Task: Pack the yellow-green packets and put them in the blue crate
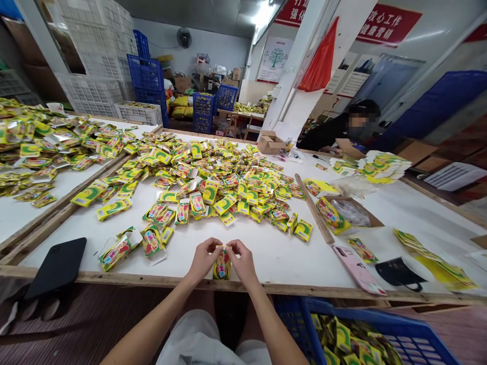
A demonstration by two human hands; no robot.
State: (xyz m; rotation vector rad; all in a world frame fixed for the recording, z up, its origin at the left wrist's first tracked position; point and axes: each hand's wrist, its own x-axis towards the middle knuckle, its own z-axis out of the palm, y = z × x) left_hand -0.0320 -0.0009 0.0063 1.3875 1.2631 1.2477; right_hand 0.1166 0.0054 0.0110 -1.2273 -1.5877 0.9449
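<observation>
Near the table's front edge, a small yellow-green carton (221, 264) with colourful lettering stands or lies between my hands; which of the two I cannot tell. My left hand (205, 257) pinches its upper left corner between thumb and forefinger. At the upper right corner, the fingers of my right hand (242, 259) are closed on the same carton. Both sets of fingertips meet along its top end and partly hide it. Beyond my hands spreads a large heap of similar cartons (209, 192), some with open flaps. A few loose cartons (118, 249) lie to the left.
Wooden strips (314, 209) divide the white table. A pink phone (357, 268), black cup-like item (399, 274) and open box (375, 219) are at right. A black device (57, 266) overhangs the left edge. Below right stands a blue crate (422, 329). A person (338, 129) works opposite.
</observation>
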